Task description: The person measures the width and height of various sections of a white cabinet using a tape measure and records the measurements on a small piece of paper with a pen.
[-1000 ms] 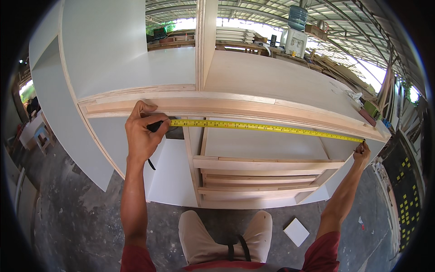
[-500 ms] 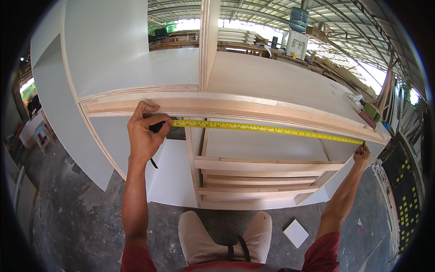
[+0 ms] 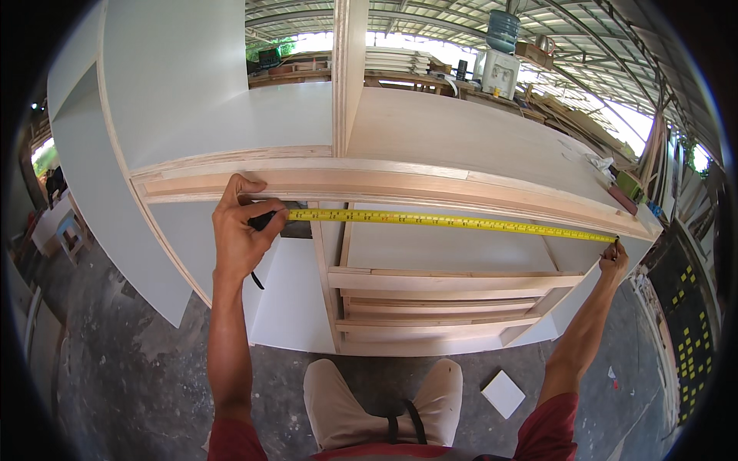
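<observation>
A yellow tape measure blade [image 3: 453,221] stretches across the front of a large white cabinet [image 3: 430,138] lying on its back, just under its wooden front rail [image 3: 400,188]. My left hand [image 3: 242,234] grips the dark tape measure case [image 3: 269,220] at the left end, thumb up against the rail. My right hand [image 3: 613,260] pinches the tape's tip against the cabinet's right corner. Inside the cabinet, wooden cross rails [image 3: 446,280] and white panels show below the tape.
A small white square offcut [image 3: 503,393] lies on the grey concrete floor by my right knee. A water dispenser [image 3: 500,61] and stacked boards stand behind the cabinet. A board with yellow squares [image 3: 684,307] is at the right. A stool [image 3: 69,230] is far left.
My left hand shifted slightly along the rail with the tape case; the tape stays stretched and my right hand holds its end at the corner.
</observation>
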Demonstrator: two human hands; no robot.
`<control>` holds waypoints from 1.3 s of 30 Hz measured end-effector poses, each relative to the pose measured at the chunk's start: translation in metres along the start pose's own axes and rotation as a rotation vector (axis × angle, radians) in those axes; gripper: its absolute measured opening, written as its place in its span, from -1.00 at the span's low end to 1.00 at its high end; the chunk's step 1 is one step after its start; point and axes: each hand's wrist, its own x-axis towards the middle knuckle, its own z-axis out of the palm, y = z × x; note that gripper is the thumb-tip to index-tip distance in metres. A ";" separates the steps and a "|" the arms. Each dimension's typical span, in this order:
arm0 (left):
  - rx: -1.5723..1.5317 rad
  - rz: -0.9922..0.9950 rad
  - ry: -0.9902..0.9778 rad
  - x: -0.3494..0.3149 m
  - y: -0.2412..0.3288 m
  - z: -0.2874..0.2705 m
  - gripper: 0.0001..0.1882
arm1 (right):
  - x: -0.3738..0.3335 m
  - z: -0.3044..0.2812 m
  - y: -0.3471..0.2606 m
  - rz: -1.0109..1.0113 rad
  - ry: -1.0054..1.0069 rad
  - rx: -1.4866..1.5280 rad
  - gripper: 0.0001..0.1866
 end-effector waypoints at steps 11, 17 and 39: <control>0.037 -0.019 -0.021 -0.001 0.002 0.000 -0.79 | 0.009 -0.006 0.000 -0.010 -0.008 -0.006 -0.84; 0.008 -0.029 -0.006 -0.001 0.002 0.002 -0.80 | 0.009 -0.004 -0.002 0.009 -0.010 0.014 -0.84; 0.017 -0.036 -0.017 -0.001 0.003 0.002 -0.82 | 0.007 -0.005 0.001 -0.031 0.026 0.012 -0.86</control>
